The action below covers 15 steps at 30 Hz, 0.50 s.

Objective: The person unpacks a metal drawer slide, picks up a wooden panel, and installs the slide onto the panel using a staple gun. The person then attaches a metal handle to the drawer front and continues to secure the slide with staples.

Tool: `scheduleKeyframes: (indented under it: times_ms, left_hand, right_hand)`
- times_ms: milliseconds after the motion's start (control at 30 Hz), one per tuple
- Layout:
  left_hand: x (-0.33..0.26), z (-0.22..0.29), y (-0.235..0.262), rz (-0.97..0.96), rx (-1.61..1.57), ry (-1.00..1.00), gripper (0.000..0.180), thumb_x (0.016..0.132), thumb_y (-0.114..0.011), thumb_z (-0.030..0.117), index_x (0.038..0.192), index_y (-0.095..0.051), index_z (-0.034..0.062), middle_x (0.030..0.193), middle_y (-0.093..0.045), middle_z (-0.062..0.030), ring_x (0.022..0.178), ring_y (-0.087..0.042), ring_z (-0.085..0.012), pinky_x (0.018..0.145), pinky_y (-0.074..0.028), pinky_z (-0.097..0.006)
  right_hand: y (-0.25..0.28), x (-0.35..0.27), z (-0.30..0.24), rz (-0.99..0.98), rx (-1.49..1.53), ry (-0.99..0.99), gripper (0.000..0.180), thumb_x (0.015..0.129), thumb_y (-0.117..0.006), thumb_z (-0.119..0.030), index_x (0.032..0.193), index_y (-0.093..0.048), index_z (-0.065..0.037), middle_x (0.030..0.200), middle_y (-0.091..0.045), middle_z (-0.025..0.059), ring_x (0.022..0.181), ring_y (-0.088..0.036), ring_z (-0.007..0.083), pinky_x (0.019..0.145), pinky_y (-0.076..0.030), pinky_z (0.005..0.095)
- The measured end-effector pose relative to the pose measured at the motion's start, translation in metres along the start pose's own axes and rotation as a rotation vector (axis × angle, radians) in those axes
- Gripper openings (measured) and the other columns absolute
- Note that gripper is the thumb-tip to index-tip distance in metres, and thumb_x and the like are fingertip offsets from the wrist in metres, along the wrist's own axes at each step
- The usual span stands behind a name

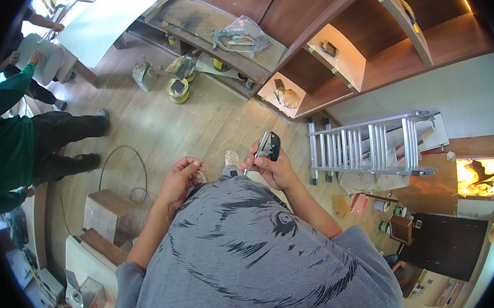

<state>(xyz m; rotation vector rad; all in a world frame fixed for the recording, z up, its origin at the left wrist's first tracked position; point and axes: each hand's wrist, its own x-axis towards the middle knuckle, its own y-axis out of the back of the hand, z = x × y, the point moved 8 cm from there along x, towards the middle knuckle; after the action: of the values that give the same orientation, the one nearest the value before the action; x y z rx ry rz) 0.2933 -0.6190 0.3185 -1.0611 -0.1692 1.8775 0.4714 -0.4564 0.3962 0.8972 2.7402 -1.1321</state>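
In front of my waist, my right hand (275,170) grips a small black-and-silver hand tool (268,147). Its black rounded part points away from me, and a thin metal part runs down past my fingers; the exact kind is unclear. My left hand (183,180) is held a little apart from it, fingers curled and thumb pressed in. A small pale bit seems to show at those fingertips, too small to name. Both hands are in the air above my grey printed shirt (253,239), and one light-coloured shoe (232,158) shows on the floor between them.
An aluminium ladder (367,148) lies to the right, below brown shelving (366,60). Ahead stand a yellow-and-black tub (178,91) and a workbench (204,31). A cable (122,148) and a wooden box (105,218) are left. A person in green (14,144) and another person stand far left.
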Motion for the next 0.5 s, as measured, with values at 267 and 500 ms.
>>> scheduleKeyframes:
  times_ms: [267,500]
  left_hand:
    - [-0.001,-0.002,-0.011,-0.007,0.013,0.004,0.012,0.106,-0.063,0.019,0.109,-0.066,0.0077,0.094,-0.071,-0.0013,0.076,-0.062,-0.0083,0.074,-0.053,-0.026]
    - [-0.002,-0.012,-0.017,0.047,0.038,0.007,0.013,0.104,-0.067,0.02,0.107,-0.067,0.0072,0.09,-0.068,-0.0009,0.075,-0.06,-0.0085,0.073,-0.051,-0.025]
  right_hand:
    - [-0.018,-0.016,-0.017,-0.097,0.182,0.014,0.035,0.097,-0.071,-0.006,0.128,-0.055,-0.003,0.112,-0.07,0.0143,0.118,-0.069,0.036,0.1,-0.057,0.0496]
    - [-0.009,-0.028,-0.014,-0.15,0.302,0.039,0.037,0.098,-0.072,-0.015,0.131,-0.056,-0.007,0.12,-0.068,0.0129,0.124,-0.065,0.0393,0.104,-0.052,0.065]
